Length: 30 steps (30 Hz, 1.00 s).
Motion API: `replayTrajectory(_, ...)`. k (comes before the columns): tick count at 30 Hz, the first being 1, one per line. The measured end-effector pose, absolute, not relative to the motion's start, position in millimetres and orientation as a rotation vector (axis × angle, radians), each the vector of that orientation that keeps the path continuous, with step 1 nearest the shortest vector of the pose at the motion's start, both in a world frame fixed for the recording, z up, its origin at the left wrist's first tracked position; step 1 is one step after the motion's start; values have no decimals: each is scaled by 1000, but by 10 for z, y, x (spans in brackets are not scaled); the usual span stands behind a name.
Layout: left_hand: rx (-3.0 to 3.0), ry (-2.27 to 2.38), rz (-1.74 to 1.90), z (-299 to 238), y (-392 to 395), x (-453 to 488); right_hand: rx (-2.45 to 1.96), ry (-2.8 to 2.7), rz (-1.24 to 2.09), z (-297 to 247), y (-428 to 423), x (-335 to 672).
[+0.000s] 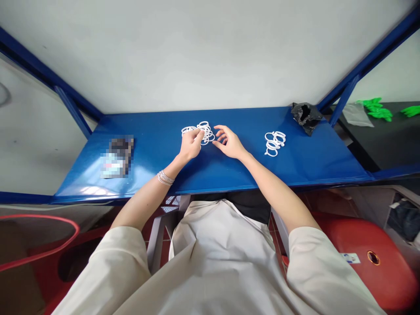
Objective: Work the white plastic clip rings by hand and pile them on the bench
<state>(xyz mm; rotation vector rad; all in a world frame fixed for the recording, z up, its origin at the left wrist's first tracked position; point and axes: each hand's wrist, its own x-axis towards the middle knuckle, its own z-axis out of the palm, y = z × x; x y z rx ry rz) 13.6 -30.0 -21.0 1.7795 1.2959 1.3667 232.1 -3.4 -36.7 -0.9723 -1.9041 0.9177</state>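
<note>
On a blue shelf-like table (229, 166) lies a loose pile of white plastic rings (206, 130) near the back middle. My left hand (190, 144) is curled, its fingertips pinching one white ring at the pile's left edge. My right hand (229, 141) rests just right of the pile with fingers spread and slightly bent, holding nothing. A second, smaller heap of white rings (274, 142) lies further right, beyond my right hand.
A crumpled black bag (306, 116) sits at the back right corner. A blurred flat object (117, 156) lies on the left of the table. Blue frame struts (74, 111) rise at both sides. Green gloves (377, 109) lie on a dark surface at right. A red stool (370, 258) stands below.
</note>
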Motion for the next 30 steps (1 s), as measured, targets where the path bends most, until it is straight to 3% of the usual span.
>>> replayTrajectory(14,1900,1417,1453,-198,-334,186,-1007,-2008,733,-236,-40,2389)
replayTrajectory(20,1906,1582,1444,-261,-222,128,-1676,-1951,322,-30,133,2929)
replayTrajectory(24,2007,1706,1431,-348,-164,97,-2105,-1712,276,-81,282,3302)
replayTrajectory(30,2058,1821,1346,-406,-133,59,-2003,-1609,392,-292,401,3460)
